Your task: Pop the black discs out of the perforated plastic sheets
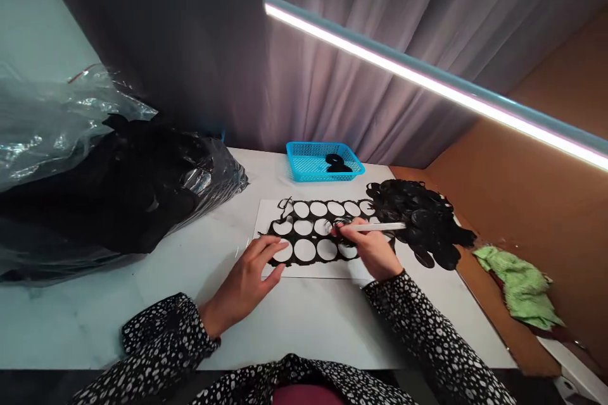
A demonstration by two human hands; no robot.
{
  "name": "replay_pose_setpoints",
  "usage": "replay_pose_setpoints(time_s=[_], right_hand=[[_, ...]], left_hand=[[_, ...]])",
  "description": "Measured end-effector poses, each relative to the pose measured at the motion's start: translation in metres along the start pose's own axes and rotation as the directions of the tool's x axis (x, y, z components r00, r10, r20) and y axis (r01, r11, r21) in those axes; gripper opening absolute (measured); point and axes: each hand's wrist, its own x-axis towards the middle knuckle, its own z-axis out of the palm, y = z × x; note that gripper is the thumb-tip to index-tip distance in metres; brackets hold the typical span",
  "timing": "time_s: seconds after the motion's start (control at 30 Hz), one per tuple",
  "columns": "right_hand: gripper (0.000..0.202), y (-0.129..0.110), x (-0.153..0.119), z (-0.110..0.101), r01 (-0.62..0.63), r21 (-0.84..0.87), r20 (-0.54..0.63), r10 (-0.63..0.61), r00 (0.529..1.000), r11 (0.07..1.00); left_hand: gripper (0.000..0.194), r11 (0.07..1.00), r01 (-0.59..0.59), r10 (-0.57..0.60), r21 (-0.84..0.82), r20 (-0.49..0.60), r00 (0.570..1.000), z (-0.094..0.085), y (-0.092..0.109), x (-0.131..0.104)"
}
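A black sheet with rows of round holes [315, 237] lies on a white board [327, 271] in the middle of the table. My left hand [251, 272] rests at the sheet's left edge, fingers apart, with nothing held. Over the right part of the sheet, my right hand [370, 243] is closed around a white pen-like tool [387, 226], its fingertips at some black material. What exactly the fingertips touch there is hard to make out. Just right of the board is a heap of black round pieces [422, 218].
Behind the board stands a blue basket [304, 176] with a few black pieces. A large clear bag of black material [133, 183] fills the left side. A green cloth [520, 285] lies at the right. A lit tube lamp [427, 79] hangs overhead.
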Motion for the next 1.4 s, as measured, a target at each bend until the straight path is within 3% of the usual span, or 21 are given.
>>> replay_pose_setpoints(time_s=[0.1,0.2,0.53,0.63,0.7,0.8,0.87,0.97,1.03,1.07,1.13,1.2,1.27,1.4], right_hand=[[0.033,-0.010,-0.027,0.029,-0.190,0.241,0.248,0.129,0.960,0.952],[0.034,-0.020,-0.040,0.039,-0.273,0.358,0.348,0.144,0.926,0.893],[0.033,-0.025,-0.043,0.013,-0.349,0.506,0.397,0.147,0.906,0.789],[0.033,-0.026,-0.044,0.006,-0.373,0.530,0.414,0.152,0.898,0.761],[0.034,-0.026,-0.043,0.002,-0.377,0.543,0.437,0.130,0.890,0.750],[0.035,-0.024,-0.043,-0.001,-0.392,0.535,0.500,0.093,0.861,0.748],[0.036,-0.022,-0.042,-0.001,-0.390,0.521,0.539,0.062,0.840,0.759],[0.037,-0.020,-0.044,0.001,-0.359,0.499,0.591,-0.007,0.807,0.789],[0.036,-0.021,-0.045,0.000,-0.352,0.473,0.635,-0.035,0.772,0.808],[0.036,-0.022,-0.046,-0.001,-0.348,0.453,0.653,-0.039,0.756,0.821],[0.034,-0.023,-0.046,-0.008,-0.306,0.387,0.655,-0.026,0.755,0.870],[0.030,-0.024,-0.042,-0.017,-0.198,0.307,0.580,-0.018,0.815,0.931],[0.029,-0.023,-0.035,-0.027,-0.100,0.285,0.465,-0.046,0.884,0.953],[0.039,-0.018,-0.020,-0.041,-0.051,0.360,0.332,-0.076,0.940,0.932]], left_hand=[[0.042,0.906,0.147,-0.103,-0.396,0.128,0.986,0.000,0.017,0.030],[0.039,0.766,0.285,-0.154,-0.575,0.266,0.951,0.005,0.030,0.052],[0.030,0.698,0.396,-0.291,-0.596,0.270,0.918,0.007,0.056,0.078],[0.030,0.722,0.406,-0.298,-0.560,0.278,0.913,0.010,0.058,0.084],[0.032,0.785,0.363,-0.256,-0.502,0.272,0.928,0.013,0.057,0.088],[0.045,0.862,0.233,-0.073,-0.451,0.344,0.936,0.017,0.054,0.095],[0.055,0.835,0.242,0.026,-0.494,0.475,0.879,0.021,0.054,0.100],[0.070,0.728,0.410,0.087,-0.549,0.668,0.739,0.030,0.056,0.108],[0.077,0.684,0.490,0.097,-0.541,0.733,0.673,0.038,0.059,0.113],[0.075,0.680,0.504,0.093,-0.532,0.745,0.661,0.043,0.061,0.115],[0.061,0.693,0.486,0.036,-0.533,0.699,0.714,0.055,0.064,0.121],[0.052,0.682,0.463,-0.082,-0.566,0.570,0.817,0.067,0.066,0.128],[0.055,0.642,0.448,-0.206,-0.622,0.423,0.883,0.077,0.068,0.139],[0.055,0.586,0.437,-0.295,-0.682,0.323,0.899,0.083,0.069,0.161]])
